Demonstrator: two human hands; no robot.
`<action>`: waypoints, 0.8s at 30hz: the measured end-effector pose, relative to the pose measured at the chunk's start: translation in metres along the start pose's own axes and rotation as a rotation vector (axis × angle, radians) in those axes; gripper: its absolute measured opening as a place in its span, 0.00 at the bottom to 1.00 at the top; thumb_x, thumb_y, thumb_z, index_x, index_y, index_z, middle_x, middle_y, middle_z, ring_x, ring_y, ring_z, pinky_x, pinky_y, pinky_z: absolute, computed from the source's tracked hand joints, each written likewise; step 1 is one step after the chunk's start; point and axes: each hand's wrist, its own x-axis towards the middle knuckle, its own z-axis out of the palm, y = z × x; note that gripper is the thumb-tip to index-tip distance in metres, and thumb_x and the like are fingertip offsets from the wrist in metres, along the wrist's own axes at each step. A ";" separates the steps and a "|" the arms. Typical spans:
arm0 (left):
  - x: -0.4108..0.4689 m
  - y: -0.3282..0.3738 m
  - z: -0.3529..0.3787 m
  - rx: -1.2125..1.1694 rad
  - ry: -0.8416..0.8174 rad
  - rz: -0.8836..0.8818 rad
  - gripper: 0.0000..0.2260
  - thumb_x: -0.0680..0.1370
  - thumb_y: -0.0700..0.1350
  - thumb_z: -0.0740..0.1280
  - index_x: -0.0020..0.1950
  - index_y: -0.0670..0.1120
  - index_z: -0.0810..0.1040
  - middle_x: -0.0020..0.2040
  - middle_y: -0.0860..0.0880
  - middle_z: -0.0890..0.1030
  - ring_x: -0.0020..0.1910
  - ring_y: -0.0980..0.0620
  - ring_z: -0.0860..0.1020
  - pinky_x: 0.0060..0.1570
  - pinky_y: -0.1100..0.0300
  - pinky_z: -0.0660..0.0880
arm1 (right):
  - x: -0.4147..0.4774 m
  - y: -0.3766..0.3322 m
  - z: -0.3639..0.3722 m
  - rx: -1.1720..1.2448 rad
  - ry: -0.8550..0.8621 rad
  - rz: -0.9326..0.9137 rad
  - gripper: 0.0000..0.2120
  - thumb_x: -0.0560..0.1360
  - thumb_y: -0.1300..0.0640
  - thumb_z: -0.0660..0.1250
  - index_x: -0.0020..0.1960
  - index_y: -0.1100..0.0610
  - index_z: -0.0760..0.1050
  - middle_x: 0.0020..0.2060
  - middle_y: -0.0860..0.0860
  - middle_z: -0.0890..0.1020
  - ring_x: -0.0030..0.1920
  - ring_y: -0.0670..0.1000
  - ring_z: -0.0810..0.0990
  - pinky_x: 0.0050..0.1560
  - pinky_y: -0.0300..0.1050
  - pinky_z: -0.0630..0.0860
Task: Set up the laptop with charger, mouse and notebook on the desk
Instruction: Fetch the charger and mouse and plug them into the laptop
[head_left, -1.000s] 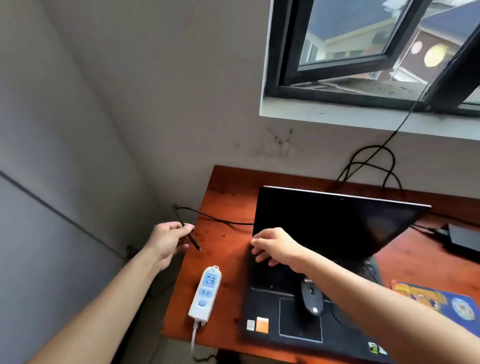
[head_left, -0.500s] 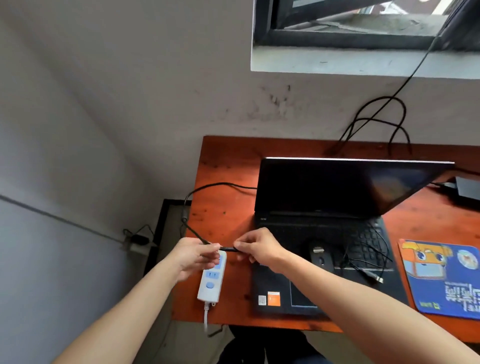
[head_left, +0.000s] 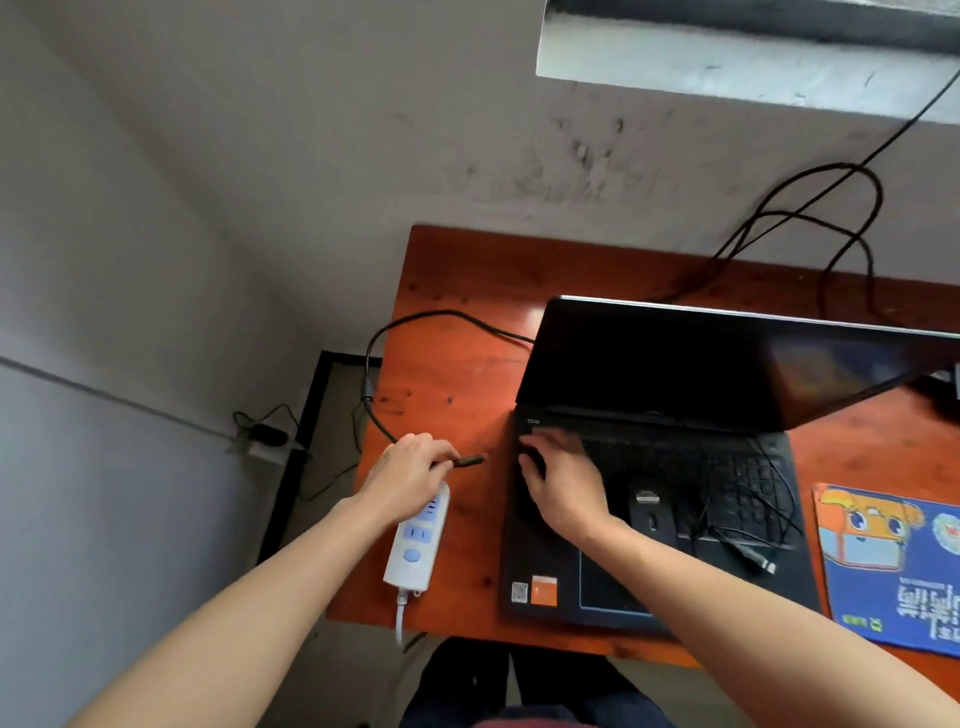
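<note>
Two bare hands are seen low in the frame: the black charger plug (head_left: 470, 460) is pinched by the left hand (head_left: 410, 475) above the white power strip (head_left: 415, 540), while the right hand (head_left: 563, 480), fingers spread, is laid flat on the open black laptop (head_left: 675, 467) at centre right on the reddish wooden desk (head_left: 457, 374).

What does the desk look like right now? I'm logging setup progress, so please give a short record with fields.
left hand: pinching the charger plug, tip aimed at the laptop's left edge, not yet inserted
right hand: flat on the left of the laptop keyboard, holding nothing
laptop: open, screen dark
mouse: lying on the keyboard, its cable loose beside it
power strip: white, left of the laptop, partly under the left hand
notebook: blue, right of the laptop
desk: wooden, against the wall
</note>
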 end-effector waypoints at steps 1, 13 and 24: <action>0.006 -0.001 0.001 -0.035 0.028 -0.023 0.12 0.79 0.49 0.62 0.59 0.50 0.80 0.52 0.47 0.80 0.56 0.47 0.75 0.56 0.51 0.71 | 0.000 0.010 0.004 -0.129 0.006 -0.058 0.20 0.79 0.49 0.62 0.69 0.54 0.72 0.71 0.52 0.71 0.72 0.54 0.66 0.66 0.50 0.68; 0.064 0.010 0.030 0.134 0.107 -0.051 0.11 0.80 0.50 0.62 0.59 0.52 0.80 0.54 0.48 0.74 0.58 0.47 0.69 0.56 0.51 0.65 | 0.002 0.044 0.047 -0.426 -0.006 -0.122 0.33 0.80 0.38 0.46 0.78 0.55 0.54 0.78 0.58 0.53 0.78 0.57 0.46 0.76 0.59 0.47; 0.069 0.011 0.031 0.141 0.107 0.056 0.11 0.80 0.48 0.62 0.59 0.51 0.79 0.52 0.50 0.75 0.55 0.48 0.71 0.52 0.53 0.65 | 0.002 0.046 0.049 -0.375 0.014 -0.124 0.32 0.79 0.38 0.49 0.78 0.54 0.56 0.78 0.57 0.54 0.78 0.57 0.47 0.76 0.61 0.50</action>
